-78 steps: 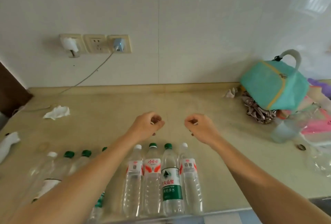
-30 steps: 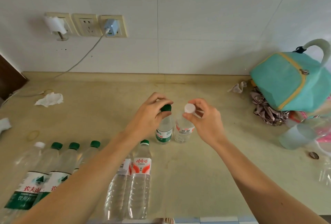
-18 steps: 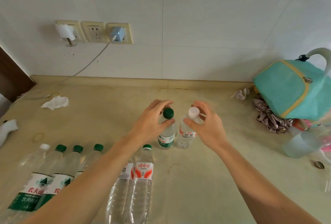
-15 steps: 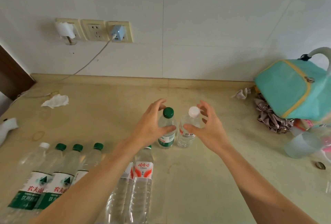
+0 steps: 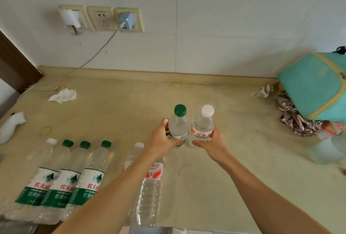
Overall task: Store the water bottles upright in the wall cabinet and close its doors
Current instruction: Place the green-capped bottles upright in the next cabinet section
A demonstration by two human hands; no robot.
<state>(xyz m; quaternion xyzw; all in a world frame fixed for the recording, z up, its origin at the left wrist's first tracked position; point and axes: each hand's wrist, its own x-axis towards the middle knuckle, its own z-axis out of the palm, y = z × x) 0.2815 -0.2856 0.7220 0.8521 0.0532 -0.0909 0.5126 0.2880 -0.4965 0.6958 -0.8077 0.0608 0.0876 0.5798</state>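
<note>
- Near the middle of the beige surface [image 5: 116, 114], two water bottles stand upright side by side, touching or nearly so, caps up and long axes vertical.
- Bare room lies between them and the back wall, and also to their right, before the teal bag [image 5: 316, 86] and the crumpled cloth [image 5: 292, 117] at the right edge.
- Left hand [image 5: 161, 140]: fingers curled round the lower body of the green-capped bottle [image 5: 177, 125], thumb on its far left side, gripping it.
- Right hand [image 5: 211, 144]: fingers wrapped round the lower body of the white-capped bottle [image 5: 203, 123], gripping it at the red-and-white label.
- Row of four lying bottles [image 5: 61, 183] rests at the near left, caps pointing toward the wall, long axes running front to back; three have green caps, one white.
- Two more lying bottles [image 5: 148, 194] rest under the left forearm, close to the near edge, caps also toward the wall.
- Tissue [image 5: 63, 95] and a rubber band [image 5: 45, 131] lie far left.
</note>
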